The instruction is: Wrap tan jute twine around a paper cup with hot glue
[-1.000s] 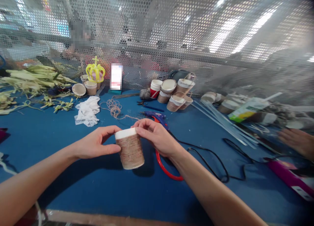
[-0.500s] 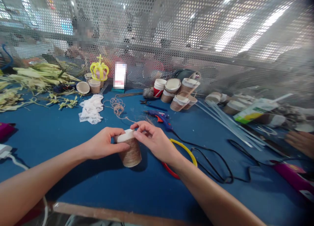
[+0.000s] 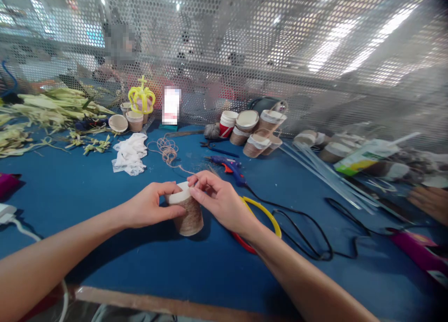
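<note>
A paper cup (image 3: 189, 217) wrapped in brown twine, with a bare white band at its rim, tilts above the blue table. My left hand (image 3: 147, 204) grips its left side, fingers inside the mouth and thumb on the wrapped wall. At the right of the rim, my right hand (image 3: 224, 198) pinches the twine (image 3: 168, 150), whose loose coil lies farther back on the table. Its fingertips partly hide the point where twine meets cup. Behind my right hand lies a blue hot glue gun (image 3: 231, 167). A yellow and red ring (image 3: 269, 213) lies partly under my right forearm.
Wrapped cups (image 3: 257, 143) cluster at the back before a perforated metal screen (image 3: 210, 42). Dried husks (image 3: 56, 107), a yellow crown (image 3: 141, 98) and white cloth (image 3: 130, 153) are left. Clear sticks (image 3: 325, 177), a black cable (image 3: 315, 219) and another person's hand (image 3: 429, 200) are right.
The cup has shifted slightly up and right and turned a little, showing more of its open mouth. Both hands keep nearly the same hold.
</note>
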`<state>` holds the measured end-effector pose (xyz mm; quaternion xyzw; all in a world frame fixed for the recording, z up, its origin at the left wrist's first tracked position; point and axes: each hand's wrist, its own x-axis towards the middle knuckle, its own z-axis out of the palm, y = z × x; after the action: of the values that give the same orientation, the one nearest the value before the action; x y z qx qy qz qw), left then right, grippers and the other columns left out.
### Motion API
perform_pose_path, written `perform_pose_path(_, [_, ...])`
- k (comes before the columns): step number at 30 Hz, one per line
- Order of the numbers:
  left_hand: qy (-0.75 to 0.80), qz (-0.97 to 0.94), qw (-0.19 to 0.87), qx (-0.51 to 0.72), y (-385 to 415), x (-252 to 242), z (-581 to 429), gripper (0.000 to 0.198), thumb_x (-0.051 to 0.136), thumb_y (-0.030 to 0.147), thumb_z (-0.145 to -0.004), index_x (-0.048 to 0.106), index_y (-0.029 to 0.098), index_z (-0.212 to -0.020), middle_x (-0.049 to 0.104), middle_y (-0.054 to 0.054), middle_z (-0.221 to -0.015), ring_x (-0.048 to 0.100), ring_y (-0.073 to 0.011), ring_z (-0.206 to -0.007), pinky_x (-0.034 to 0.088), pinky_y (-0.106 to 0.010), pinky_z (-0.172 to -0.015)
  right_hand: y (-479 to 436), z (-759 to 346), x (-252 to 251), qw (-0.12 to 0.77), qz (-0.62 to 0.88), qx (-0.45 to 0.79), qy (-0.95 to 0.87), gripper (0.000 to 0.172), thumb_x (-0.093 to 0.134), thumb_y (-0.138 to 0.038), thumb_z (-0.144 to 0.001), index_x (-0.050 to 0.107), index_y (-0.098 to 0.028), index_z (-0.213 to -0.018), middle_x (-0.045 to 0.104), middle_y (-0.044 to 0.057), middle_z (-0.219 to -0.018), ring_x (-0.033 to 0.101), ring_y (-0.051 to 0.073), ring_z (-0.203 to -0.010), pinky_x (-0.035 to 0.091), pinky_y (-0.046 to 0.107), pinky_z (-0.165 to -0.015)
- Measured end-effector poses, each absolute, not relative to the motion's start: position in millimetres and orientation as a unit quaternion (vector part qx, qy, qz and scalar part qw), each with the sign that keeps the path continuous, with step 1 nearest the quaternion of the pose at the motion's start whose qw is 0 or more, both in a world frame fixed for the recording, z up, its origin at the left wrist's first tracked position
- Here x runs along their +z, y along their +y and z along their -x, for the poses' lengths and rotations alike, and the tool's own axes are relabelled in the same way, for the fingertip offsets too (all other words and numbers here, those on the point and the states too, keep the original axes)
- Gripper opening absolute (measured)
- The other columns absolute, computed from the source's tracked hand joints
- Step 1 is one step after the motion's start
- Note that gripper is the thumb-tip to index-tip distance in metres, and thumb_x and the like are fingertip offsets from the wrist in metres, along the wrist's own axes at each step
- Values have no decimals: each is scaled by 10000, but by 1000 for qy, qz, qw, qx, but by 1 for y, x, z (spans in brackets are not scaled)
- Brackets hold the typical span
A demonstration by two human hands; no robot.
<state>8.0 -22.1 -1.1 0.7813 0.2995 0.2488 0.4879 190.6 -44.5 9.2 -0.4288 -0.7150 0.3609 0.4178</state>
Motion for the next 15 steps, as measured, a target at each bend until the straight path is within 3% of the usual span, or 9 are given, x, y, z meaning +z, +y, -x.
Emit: perform_pose_path(15, [327, -744, 528, 249, -29, 11, -9, 109, 472, 225, -711, 491, 140, -646, 468, 28, -620, 430, -108, -607, 372, -231, -593, -52, -179, 16, 419, 431, 265, -754, 140, 541, -155, -761, 462, -203, -656, 568, 41, -879, 542, 148, -860, 411, 304, -798])
